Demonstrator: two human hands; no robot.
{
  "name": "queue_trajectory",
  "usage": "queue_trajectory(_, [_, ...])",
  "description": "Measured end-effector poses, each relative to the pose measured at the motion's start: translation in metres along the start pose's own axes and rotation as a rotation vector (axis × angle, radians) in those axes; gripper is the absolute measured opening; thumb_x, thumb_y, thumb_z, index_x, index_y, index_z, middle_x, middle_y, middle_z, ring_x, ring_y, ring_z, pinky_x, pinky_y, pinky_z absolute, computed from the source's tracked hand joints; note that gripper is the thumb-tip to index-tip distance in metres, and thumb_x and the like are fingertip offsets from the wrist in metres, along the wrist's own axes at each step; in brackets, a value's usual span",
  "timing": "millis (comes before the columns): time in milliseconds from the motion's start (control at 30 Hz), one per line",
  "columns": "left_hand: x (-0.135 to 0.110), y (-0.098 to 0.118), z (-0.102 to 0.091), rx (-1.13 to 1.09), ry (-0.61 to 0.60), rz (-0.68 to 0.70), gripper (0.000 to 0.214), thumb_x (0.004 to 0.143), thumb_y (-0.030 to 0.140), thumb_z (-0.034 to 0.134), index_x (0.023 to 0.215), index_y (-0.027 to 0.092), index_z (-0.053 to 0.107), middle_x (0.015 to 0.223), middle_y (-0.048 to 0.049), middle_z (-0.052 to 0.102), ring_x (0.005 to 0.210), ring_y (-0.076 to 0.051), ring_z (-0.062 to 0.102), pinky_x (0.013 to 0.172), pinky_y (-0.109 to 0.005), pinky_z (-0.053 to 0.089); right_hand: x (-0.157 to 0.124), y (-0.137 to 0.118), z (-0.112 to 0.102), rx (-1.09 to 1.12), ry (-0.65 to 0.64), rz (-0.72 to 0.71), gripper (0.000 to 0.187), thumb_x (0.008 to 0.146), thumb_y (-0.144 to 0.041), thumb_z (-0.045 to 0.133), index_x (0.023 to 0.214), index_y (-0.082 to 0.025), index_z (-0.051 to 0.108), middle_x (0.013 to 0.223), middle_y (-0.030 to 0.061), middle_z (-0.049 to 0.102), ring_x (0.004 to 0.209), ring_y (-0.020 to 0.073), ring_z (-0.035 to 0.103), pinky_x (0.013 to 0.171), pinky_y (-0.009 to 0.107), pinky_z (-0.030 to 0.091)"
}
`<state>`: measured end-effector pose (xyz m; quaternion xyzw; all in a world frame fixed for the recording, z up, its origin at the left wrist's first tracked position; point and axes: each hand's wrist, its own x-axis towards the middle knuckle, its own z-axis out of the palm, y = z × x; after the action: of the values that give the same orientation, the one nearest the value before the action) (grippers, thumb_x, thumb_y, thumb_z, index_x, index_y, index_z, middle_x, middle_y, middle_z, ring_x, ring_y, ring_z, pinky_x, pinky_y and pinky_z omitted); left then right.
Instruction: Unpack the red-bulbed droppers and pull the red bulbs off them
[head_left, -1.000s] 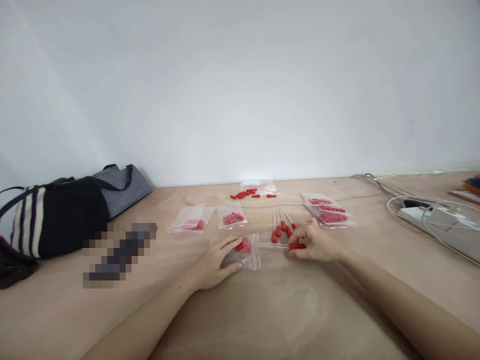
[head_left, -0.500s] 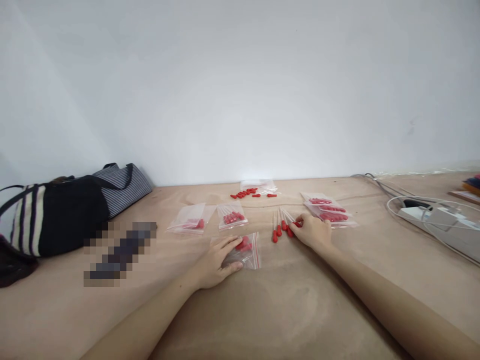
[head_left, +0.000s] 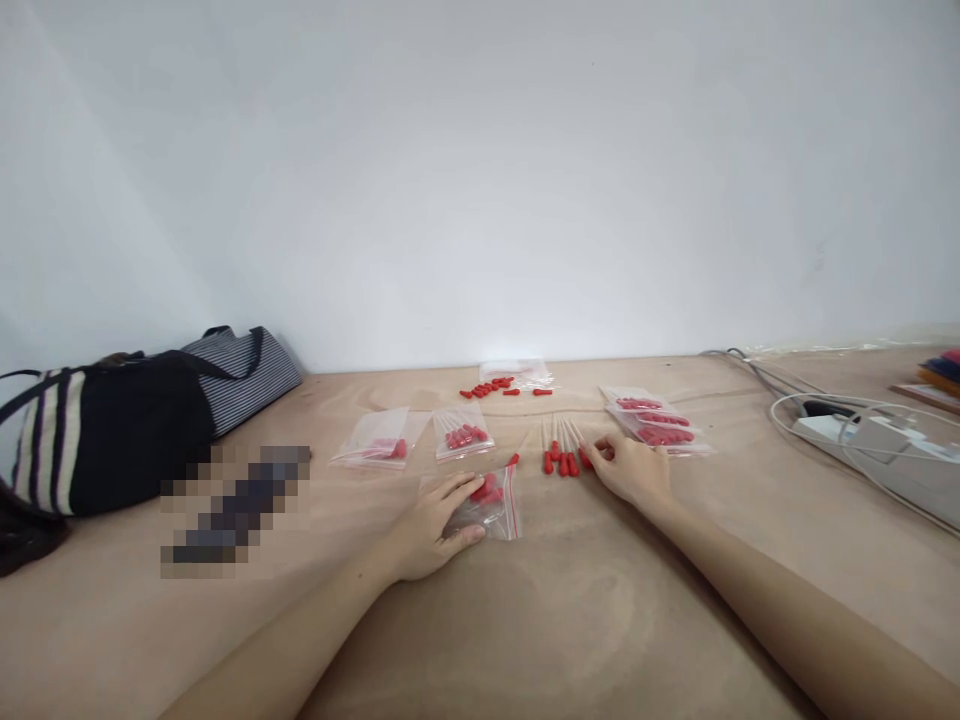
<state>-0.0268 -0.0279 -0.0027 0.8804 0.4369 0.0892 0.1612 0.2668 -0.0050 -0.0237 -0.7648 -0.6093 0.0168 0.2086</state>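
Note:
My left hand (head_left: 433, 525) lies with fingers spread on a clear zip bag (head_left: 504, 515), which has red bulbs inside. One dropper (head_left: 514, 460) with a red bulb lies at the bag's upper right corner, its thin tube pointing away. To the right, several droppers (head_left: 564, 464) form a fan, red bulbs toward me and pale tubes away. At the right end of this fan, my right hand (head_left: 630, 468) has its fingers closed at the bulb of a dropper (head_left: 585, 457), partly hidden by the fingertips.
Filled zip bags (head_left: 382, 440) (head_left: 463, 432) lie left of centre, and overlapping ones (head_left: 656, 425) at the right. Loose droppers (head_left: 491, 386) lie by another bag (head_left: 517, 372) near the wall. A striped bag (head_left: 150, 420) is left, a white power strip (head_left: 885, 450) with cables right.
A dropper now lies at the corner of the bag under my left hand. The fanned droppers lie more evenly, bulbs side by side. My right hand has shifted slightly right; my left stays put.

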Motion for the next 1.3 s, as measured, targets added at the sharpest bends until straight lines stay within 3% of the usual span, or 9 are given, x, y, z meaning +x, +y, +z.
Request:
queue_trajectory(100, [0.001,0.001,0.0,0.002,0.013,0.009,0.055,0.083,0.045,0.044,0.132,0.021,0.035,0.138,-0.0086,0.034,0.126,-0.026,0.03,0.103,-0.045,0.028,-0.002,-0.003,0.003,0.062,0.108,-0.125,0.033,0.081,-0.045,0.039,0.082,-0.023,0.064,0.082,0.0042,0.065,0.081,0.0221,0.057,0.077,0.039,0.029])
queue_trajectory(167, [0.001,0.001,0.0,0.007,0.015,0.011,0.056,0.083,0.045,0.044,0.132,0.02,0.035,0.138,-0.0092,0.035,0.126,-0.027,0.031,0.102,-0.046,0.028,-0.002,-0.01,0.005,0.117,0.122,-0.31,0.029,0.083,-0.037,0.04,0.084,-0.022,0.064,0.086,0.0049,0.064,0.085,0.0202,0.054,0.077,0.035,0.03])
queue_trajectory(233, [0.001,0.001,0.001,0.013,0.015,0.011,0.056,0.083,0.046,0.044,0.132,0.02,0.035,0.138,-0.0095,0.035,0.126,-0.027,0.031,0.102,-0.046,0.028,0.001,-0.022,0.006,0.149,0.056,-0.525,0.026,0.082,-0.026,0.04,0.092,-0.022,0.064,0.093,0.0059,0.062,0.09,0.0192,0.051,0.078,0.034,0.03])
queue_trajectory(333, [0.001,-0.004,0.003,0.0,0.035,0.027,0.058,0.083,0.046,0.044,0.134,0.022,0.031,0.137,-0.0086,0.035,0.125,-0.027,0.031,0.102,-0.046,0.029,0.007,-0.044,0.009,0.101,-0.086,-0.714,0.042,0.075,-0.011,0.041,0.111,-0.028,0.056,0.11,0.0057,0.055,0.1,0.0206,0.045,0.082,0.036,0.028])
queue_trajectory(433, [0.0,-0.008,0.005,-0.042,0.059,0.038,0.065,0.082,0.047,0.045,0.137,0.023,0.021,0.138,-0.0082,0.035,0.124,-0.026,0.033,0.101,-0.044,0.031,0.012,-0.063,0.014,0.047,-0.181,-0.732,0.048,0.073,-0.01,0.041,0.114,-0.031,0.053,0.119,0.0066,0.048,0.106,0.0234,0.04,0.083,0.042,0.025])
queue_trajectory(567, [-0.001,-0.009,0.004,-0.072,0.059,0.021,0.065,0.082,0.046,0.046,0.136,0.022,0.021,0.137,-0.0084,0.036,0.123,-0.026,0.034,0.1,-0.044,0.032,0.014,-0.068,0.019,0.078,-0.236,-0.74,0.039,0.073,-0.01,0.039,0.098,-0.029,0.062,0.116,0.0054,0.05,0.108,0.0223,0.039,0.086,0.044,0.022])
queue_trajectory(800, [-0.001,-0.004,0.001,-0.043,0.061,0.031,0.058,0.082,0.043,0.048,0.132,0.021,0.03,0.134,-0.0089,0.04,0.122,-0.026,0.037,0.1,-0.044,0.032,0.01,-0.046,0.006,0.122,-0.173,-0.74,0.026,0.084,-0.033,0.038,0.08,-0.023,0.061,0.108,0.004,0.055,0.102,0.02,0.042,0.09,0.044,0.02])
queue_trajectory(967, [-0.001,-0.004,0.0,-0.02,0.048,0.036,0.054,0.083,0.045,0.046,0.13,0.021,0.035,0.135,-0.0086,0.038,0.123,-0.026,0.035,0.101,-0.044,0.031,0.002,-0.043,-0.001,0.086,-0.089,-0.748,0.035,0.076,-0.052,0.048,0.08,-0.019,0.058,0.103,0.0076,0.057,0.096,0.0223,0.044,0.088,0.044,0.022])
queue_trajectory(1300, [-0.001,-0.003,-0.001,-0.028,0.05,0.046,0.054,0.083,0.046,0.046,0.13,0.022,0.036,0.135,-0.0078,0.039,0.123,-0.025,0.035,0.102,-0.043,0.03,-0.004,-0.03,-0.001,0.099,-0.116,-0.819,0.01,0.073,-0.021,0.05,0.078,-0.02,0.058,0.09,0.0025,0.06,0.092,0.0184,0.048,0.087,0.041,0.02])
